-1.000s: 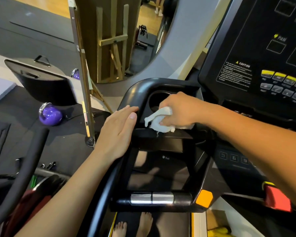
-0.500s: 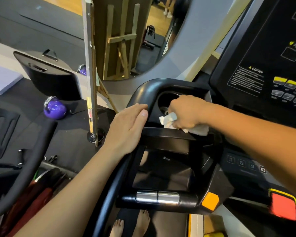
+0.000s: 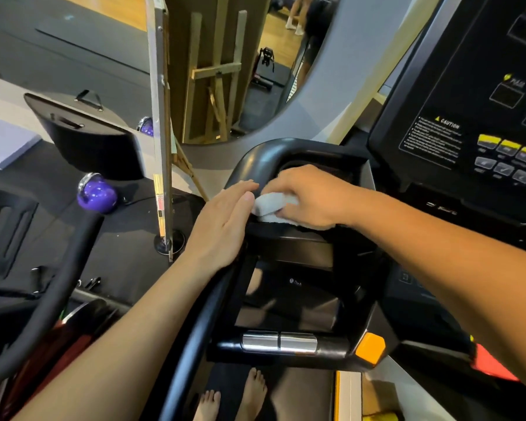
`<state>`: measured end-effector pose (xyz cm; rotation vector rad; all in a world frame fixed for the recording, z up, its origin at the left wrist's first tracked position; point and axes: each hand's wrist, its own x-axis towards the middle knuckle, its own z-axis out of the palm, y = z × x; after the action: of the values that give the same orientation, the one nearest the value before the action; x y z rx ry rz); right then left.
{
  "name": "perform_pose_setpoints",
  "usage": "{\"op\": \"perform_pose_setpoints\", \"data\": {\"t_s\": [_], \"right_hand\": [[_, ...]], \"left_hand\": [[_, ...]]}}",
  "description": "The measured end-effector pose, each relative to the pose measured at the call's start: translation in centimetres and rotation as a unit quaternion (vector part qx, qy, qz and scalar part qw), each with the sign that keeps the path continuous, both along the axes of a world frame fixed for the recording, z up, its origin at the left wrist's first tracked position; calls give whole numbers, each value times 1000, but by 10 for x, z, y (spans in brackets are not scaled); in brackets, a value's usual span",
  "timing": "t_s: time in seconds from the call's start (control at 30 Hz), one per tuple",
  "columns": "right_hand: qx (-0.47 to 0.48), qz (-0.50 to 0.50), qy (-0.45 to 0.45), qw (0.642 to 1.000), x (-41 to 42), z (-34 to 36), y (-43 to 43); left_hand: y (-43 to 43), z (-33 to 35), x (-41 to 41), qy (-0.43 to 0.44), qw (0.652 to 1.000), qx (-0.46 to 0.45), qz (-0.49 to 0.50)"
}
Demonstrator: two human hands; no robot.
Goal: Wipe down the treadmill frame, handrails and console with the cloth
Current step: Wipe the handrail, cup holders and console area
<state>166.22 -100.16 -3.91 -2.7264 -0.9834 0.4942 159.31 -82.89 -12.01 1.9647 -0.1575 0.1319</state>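
My right hand (image 3: 304, 196) grips a crumpled white cloth (image 3: 266, 205) and presses it onto the black crossbar at the near edge of the cup holder (image 3: 316, 170) in the treadmill's left handrail frame (image 3: 255, 159). My left hand (image 3: 222, 226) rests flat on the curved black handrail, fingers straight, its fingertips beside the cloth. The black console (image 3: 468, 95) with yellow and grey buttons rises at the upper right. Silver pulse grips (image 3: 280, 341) sit on the lower bar of the frame.
An orange corner piece (image 3: 369, 349) and a red safety key (image 3: 489, 364) lie at the lower right. A purple kettlebell (image 3: 96, 194), a black seat pad (image 3: 85, 135) and a standing mirror (image 3: 161, 117) are on the floor to the left. My bare feet (image 3: 234, 399) stand on the belt.
My right hand slid the cloth leftward out of the cup holder area onto the crossbar, close to my left fingertips. My left hand stayed on the handrail.
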Motion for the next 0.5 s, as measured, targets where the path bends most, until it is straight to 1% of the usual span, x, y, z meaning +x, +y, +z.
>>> {"op": "perform_pose_setpoints", "data": {"t_s": [0.07,0.1,0.2,0.23,0.27,0.3,0.4,0.5], "right_hand": [[-46,34,3,998,4,-1,4],[-86,39,2,996,7,-1,-4],[-236,22,2,972,14,9,-40],[-264,13,5,964,13,14,-48],[-266,4,9,964,11,18,-52],[-249,0,3,969,9,19,-52],[-146,28,-45,988,3,6,-24],[-86,40,-42,995,0,-14,0]], "left_hand": [[2,-1,-1,6,1000,-7,4],[3,-1,-3,8,1000,-9,6],[6,-2,-5,13,1000,-13,11],[5,-1,-4,19,1000,-16,12],[4,1,-3,22,1000,-17,11],[2,3,-1,21,1000,-17,8],[-5,6,1,0,1000,8,-6],[-3,3,1,12,1000,-8,-8]]}}
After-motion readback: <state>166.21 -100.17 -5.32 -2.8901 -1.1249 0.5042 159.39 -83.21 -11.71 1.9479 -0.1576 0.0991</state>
